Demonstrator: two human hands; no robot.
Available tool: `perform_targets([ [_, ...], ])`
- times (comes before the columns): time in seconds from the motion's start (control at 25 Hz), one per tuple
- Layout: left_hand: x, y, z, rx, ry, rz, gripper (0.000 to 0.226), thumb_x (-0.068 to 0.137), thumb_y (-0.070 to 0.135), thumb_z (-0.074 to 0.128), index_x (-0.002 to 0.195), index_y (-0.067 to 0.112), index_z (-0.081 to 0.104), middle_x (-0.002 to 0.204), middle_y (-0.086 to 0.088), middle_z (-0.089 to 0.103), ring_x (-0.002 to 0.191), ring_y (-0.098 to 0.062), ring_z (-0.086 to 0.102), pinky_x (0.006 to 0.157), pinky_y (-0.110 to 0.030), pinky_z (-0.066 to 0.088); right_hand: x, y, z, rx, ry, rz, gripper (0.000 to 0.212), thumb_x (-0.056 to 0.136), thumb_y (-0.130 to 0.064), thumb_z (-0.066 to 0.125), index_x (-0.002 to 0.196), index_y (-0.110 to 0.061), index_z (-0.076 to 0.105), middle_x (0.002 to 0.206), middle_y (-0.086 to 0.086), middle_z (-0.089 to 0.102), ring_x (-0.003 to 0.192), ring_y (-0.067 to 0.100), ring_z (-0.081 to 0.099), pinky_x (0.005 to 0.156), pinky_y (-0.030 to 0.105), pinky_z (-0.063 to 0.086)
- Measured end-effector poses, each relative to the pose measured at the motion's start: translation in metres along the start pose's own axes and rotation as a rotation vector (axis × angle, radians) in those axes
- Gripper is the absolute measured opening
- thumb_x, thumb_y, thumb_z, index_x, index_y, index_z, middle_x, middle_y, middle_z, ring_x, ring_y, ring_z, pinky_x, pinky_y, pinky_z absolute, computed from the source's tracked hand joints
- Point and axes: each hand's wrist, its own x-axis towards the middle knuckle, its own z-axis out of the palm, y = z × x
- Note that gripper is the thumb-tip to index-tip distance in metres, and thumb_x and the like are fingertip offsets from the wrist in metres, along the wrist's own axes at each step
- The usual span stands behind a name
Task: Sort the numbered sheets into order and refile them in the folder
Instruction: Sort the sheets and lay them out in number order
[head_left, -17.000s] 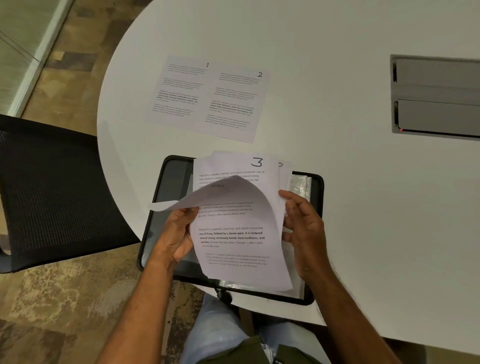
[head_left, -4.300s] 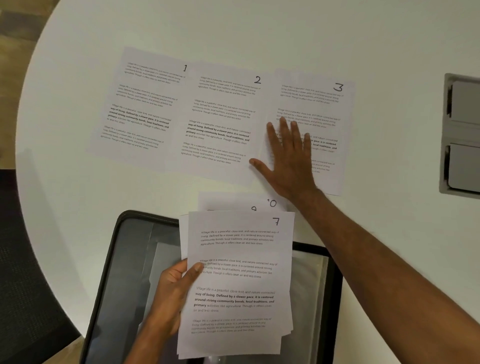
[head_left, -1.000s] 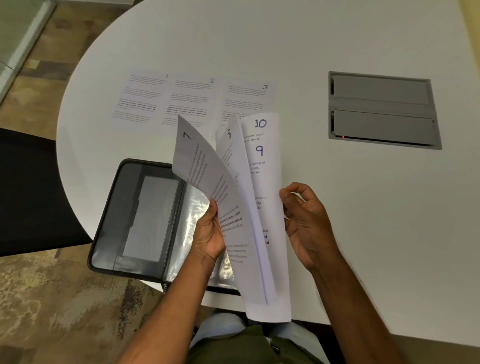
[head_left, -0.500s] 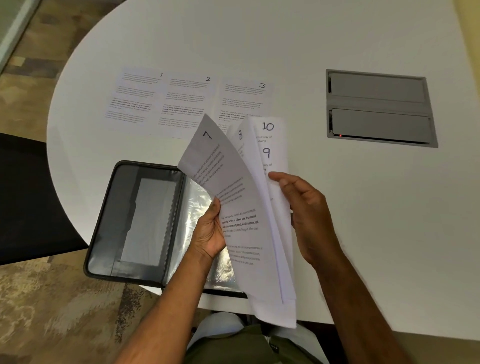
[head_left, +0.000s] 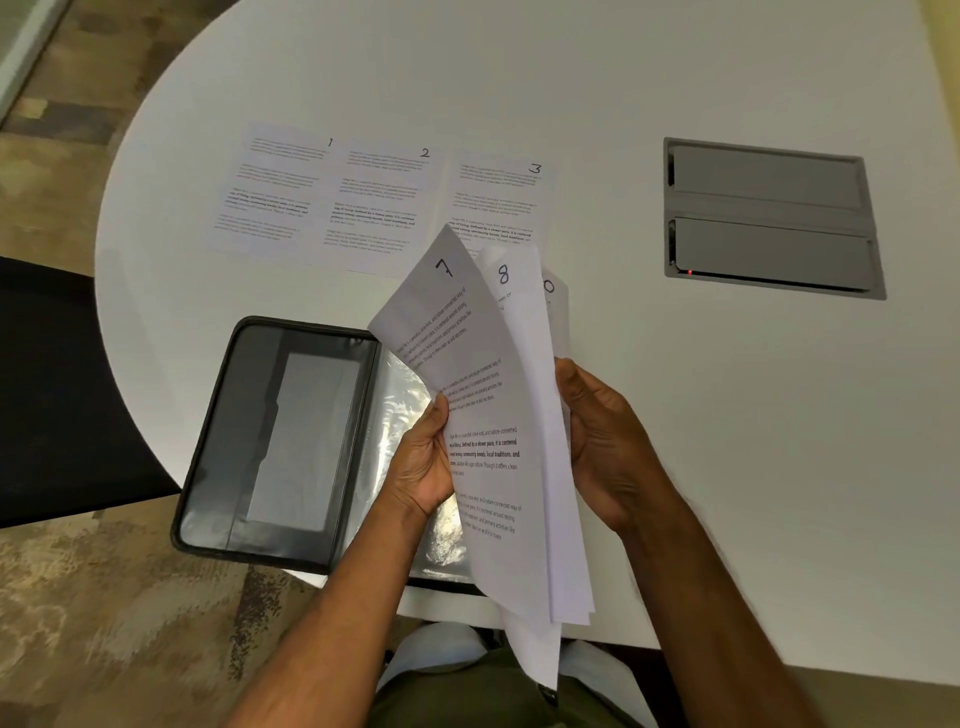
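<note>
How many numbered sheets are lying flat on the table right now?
3, in a row at the far side: sheet 1 leftmost, sheet 2 in the middle, sheet 3 rightmost, its near edge hidden behind the sheets held in the hands.

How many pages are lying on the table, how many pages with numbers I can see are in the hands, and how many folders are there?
Pages lying flat on the table: 3, numbered 1, 2 and 3.
Held pages whose numbers show: 3, sheet 7, sheet 8 and one showing only a 0; others may be hidden behind.
Folders: 1, the open black folder.
Total: 7.
</note>
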Motion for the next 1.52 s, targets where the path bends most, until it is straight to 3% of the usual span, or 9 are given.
perform_targets([
  [0.08, 0.001, 0.001, 0.0, -0.003, -0.006, -0.002, 0.076, 0.075, 0.017, 0.093, 0.142, 0.009, 0.058, 0.134, -0.015, 0.068, 0.124, -0.032, 0.066, 0.096, -0.054, 0.059, 0.002, 0.003, 0.002, 0.014, -0.002, 0.01, 0.036, 0.101, -0.034, 0.06, 0.132, -0.019, 0.069, 0.129, 0.007, 0.073, 0.115, 0.032, 0.071, 0.094, 0.049, 0.059],
  [0.16, 0.002, 0.003, -0.001, 0.003, -0.009, -0.002, 0.074, 0.075, 0.017, 0.093, 0.14, 0.009, 0.059, 0.133, -0.015, 0.069, 0.123, -0.033, 0.067, 0.097, -0.054, 0.058, 0.003, 0.004, 0.003, -0.004, 0.005, -0.007, 0.031, 0.104, -0.029, 0.057, 0.13, -0.02, 0.07, 0.126, 0.004, 0.074, 0.111, 0.029, 0.073, 0.089, 0.046, 0.062],
  [0.36, 0.003, 0.009, -0.008, 0.036, -0.013, 0.004, 0.068, 0.073, 0.016, 0.094, 0.134, 0.008, 0.065, 0.133, -0.015, 0.069, 0.125, -0.032, 0.065, 0.105, -0.055, 0.053, 0.005, 0.002, 0.005, -0.047, 0.011, -0.021, 0.044, 0.089, -0.045, 0.063, 0.125, -0.021, 0.072, 0.123, 0.008, 0.075, 0.112, 0.032, 0.072, 0.094, 0.046, 0.06],
  [0.84, 0.0, 0.013, -0.012, 0.035, -0.013, -0.011, 0.063, 0.073, 0.017, 0.094, 0.13, 0.009, 0.069, 0.13, -0.015, 0.07, 0.122, -0.032, 0.067, 0.096, -0.053, 0.059, 0.008, 0.01, 0.007, -0.015, -0.015, 0.046, 0.051, 0.089, -0.043, 0.062, 0.133, -0.018, 0.067, 0.127, 0.011, 0.073, 0.117, 0.033, 0.07, 0.1, 0.049, 0.056],
  [1.04, 0.0, 0.011, -0.007, -0.003, -0.01, 0.01, 0.06, 0.069, 0.013, 0.096, 0.123, 0.006, 0.073, 0.126, -0.016, 0.073, 0.117, -0.03, 0.071, 0.091, -0.051, 0.061, 0.009, 0.011, -0.001, -0.141, 0.072, -0.055, 0.031, 0.096, -0.028, 0.069, 0.122, -0.012, 0.072, 0.118, 0.01, 0.076, 0.11, 0.032, 0.072, 0.103, 0.052, 0.056],
  [1.2, 0.006, 0.014, -0.014, -0.007, 0.025, 0.006, 0.07, 0.076, 0.016, 0.093, 0.138, 0.01, 0.061, 0.133, -0.015, 0.069, 0.126, -0.032, 0.065, 0.098, -0.055, 0.057, 0.007, 0.007, -0.001, -0.494, 0.179, -0.294, 0.04, 0.091, -0.024, 0.08, 0.126, -0.026, 0.062, 0.114, -0.013, 0.073, 0.1, 0.007, 0.072, 0.086, 0.032, 0.062],
  [1.36, 0.009, 0.011, -0.012, -0.034, 0.018, -0.004, 0.074, 0.074, 0.016, 0.094, 0.139, 0.01, 0.06, 0.131, -0.014, 0.07, 0.124, -0.031, 0.066, 0.096, -0.054, 0.058, 0.003, 0.007, 0.004, -0.532, 0.155, -0.4, 0.061, 0.087, -0.018, 0.083, 0.137, -0.023, 0.048, 0.119, -0.008, 0.068, 0.099, 0.003, 0.071, 0.079, 0.024, 0.062],
  [1.52, 0.009, 0.006, -0.005, -0.058, -0.023, -0.013, 0.069, 0.075, 0.013, 0.093, 0.137, 0.007, 0.061, 0.127, -0.015, 0.072, 0.119, -0.032, 0.069, 0.098, -0.054, 0.058, 0.002, 0.004, 0.013, -0.64, 0.163, -0.478, 0.036, 0.094, -0.027, 0.074, 0.126, -0.017, 0.061, 0.118, -0.016, 0.066, 0.104, -0.004, 0.065, 0.086, 0.013, 0.055],
])
